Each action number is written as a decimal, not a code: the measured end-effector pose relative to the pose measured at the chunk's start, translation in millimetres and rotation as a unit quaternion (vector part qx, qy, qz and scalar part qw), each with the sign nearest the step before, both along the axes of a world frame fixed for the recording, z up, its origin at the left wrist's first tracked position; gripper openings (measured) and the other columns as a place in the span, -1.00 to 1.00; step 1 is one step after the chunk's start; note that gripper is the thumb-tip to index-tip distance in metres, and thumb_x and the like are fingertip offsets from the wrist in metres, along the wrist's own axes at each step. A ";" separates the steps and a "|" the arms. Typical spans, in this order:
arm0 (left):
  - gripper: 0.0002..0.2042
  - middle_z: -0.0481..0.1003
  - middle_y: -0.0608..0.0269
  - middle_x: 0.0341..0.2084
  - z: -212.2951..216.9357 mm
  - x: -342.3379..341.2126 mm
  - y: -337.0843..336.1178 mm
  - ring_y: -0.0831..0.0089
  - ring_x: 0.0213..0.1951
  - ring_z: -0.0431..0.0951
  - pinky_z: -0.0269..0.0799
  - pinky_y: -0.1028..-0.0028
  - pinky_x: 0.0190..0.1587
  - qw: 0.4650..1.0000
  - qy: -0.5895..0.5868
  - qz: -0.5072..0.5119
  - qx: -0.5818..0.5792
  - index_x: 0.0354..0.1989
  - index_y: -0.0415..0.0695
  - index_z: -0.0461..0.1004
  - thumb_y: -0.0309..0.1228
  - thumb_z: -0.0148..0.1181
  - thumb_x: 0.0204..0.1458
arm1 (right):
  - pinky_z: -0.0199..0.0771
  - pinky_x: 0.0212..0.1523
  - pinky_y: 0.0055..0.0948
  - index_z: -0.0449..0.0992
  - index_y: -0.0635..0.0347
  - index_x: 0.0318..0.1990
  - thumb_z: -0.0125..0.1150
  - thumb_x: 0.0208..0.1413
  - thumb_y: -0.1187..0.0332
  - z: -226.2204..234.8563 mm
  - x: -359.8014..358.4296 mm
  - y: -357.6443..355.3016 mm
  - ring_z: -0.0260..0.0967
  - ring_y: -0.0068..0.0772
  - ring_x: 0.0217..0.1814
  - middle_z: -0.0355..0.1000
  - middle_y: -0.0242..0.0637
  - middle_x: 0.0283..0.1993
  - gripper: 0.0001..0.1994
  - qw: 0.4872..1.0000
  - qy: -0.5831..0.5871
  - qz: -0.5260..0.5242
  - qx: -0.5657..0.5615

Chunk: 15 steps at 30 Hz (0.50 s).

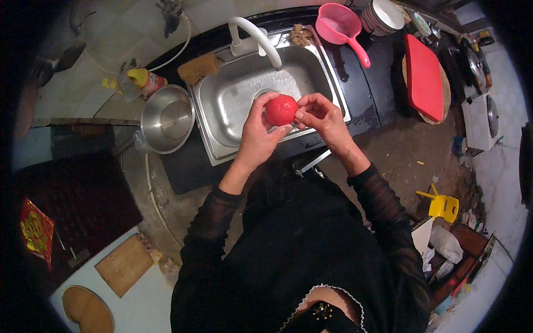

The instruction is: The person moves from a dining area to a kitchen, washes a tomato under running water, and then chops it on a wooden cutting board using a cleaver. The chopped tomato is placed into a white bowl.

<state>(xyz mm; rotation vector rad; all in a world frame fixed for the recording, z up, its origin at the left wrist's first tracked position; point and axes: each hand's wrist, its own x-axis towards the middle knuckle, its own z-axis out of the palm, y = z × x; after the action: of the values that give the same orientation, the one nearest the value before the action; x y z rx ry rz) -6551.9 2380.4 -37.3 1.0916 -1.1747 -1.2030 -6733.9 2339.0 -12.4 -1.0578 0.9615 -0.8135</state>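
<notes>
A round red tomato (281,110), shiny on top, is held up over the near side of the steel sink (222,100). My left hand (259,132) cups it from the left, fingers behind and thumb in front. On its right side my right hand (326,119) touches the tomato with bent fingers, thumb and fingertips close together; whether a small piece is pinched there is too small to make out. Behind the tomato, the white faucet (261,39) arches over the basin, and no water stream shows.
A steel bowl (167,119) stands left of the sink, beside a brown sponge (199,69) and a yellow-capped bottle (145,79). To the right are a pink dipper (337,23), stacked bowls (383,18) and a red cutting board (423,77). A yellow plastic stool (442,205) is on the floor.
</notes>
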 end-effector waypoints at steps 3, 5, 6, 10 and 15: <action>-0.34 0.24 0.13 0.18 5.7 -3.6 2.5 0.25 0.22 0.35 0.47 0.33 0.18 1.000 0.020 0.013 0.007 0.17 -0.11 0.23 -0.74 0.35 -0.15 | 0.47 -0.27 -0.57 0.49 0.24 -0.12 0.31 0.17 0.36 4.7 -4.5 -1.9 0.44 -0.59 -0.34 0.49 -0.37 -0.31 -0.79 1.000 0.001 0.013 0.016; -0.33 0.26 0.14 0.16 3.7 -3.3 4.8 0.24 0.23 0.34 0.47 0.34 0.18 1.000 0.004 0.020 0.012 0.15 -0.10 0.24 -0.74 0.36 -0.17 | 0.49 -0.31 -0.56 0.52 0.30 -0.15 0.33 0.14 0.36 7.1 -6.6 -6.0 0.46 -0.56 -0.37 0.52 -0.33 -0.33 -0.78 0.998 0.036 0.024 0.035; -0.33 0.26 0.13 0.16 3.5 -3.6 5.7 0.23 0.23 0.34 0.47 0.35 0.18 1.000 -0.012 0.029 -0.003 0.14 -0.09 0.25 -0.74 0.37 -0.19 | 0.50 -0.33 -0.55 0.54 0.33 -0.16 0.34 0.12 0.36 8.7 -7.0 -7.6 0.47 -0.55 -0.38 0.53 -0.31 -0.34 -0.77 0.997 0.053 0.030 0.044; -0.32 0.28 0.09 0.14 6.7 -3.3 7.6 0.16 0.22 0.35 0.47 0.33 0.16 0.988 -0.119 0.063 -0.075 0.11 -0.05 0.29 -0.74 0.41 -0.26 | 0.50 -0.41 -0.55 0.57 0.36 -0.24 0.30 0.14 0.34 14.8 -5.5 -9.7 0.49 -0.54 -0.40 0.53 -0.29 -0.39 -0.79 0.994 0.083 0.057 0.038; -0.32 0.29 0.08 0.13 0.9 -0.4 8.3 0.12 0.18 0.37 0.45 0.28 0.15 0.965 -0.210 0.081 -0.133 0.09 -0.05 0.31 -0.74 0.42 -0.29 | 0.50 -0.46 -0.55 0.58 0.37 -0.29 0.26 0.14 0.35 9.8 -0.1 -13.4 0.50 -0.54 -0.45 0.52 -0.30 -0.45 -0.80 0.991 0.110 0.069 0.035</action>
<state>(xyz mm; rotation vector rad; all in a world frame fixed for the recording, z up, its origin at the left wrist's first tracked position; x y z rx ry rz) -6552.3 2388.7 -36.4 1.2416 -1.4873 -0.6769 -6734.1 2325.6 -2.6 -1.1548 1.0820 -0.5536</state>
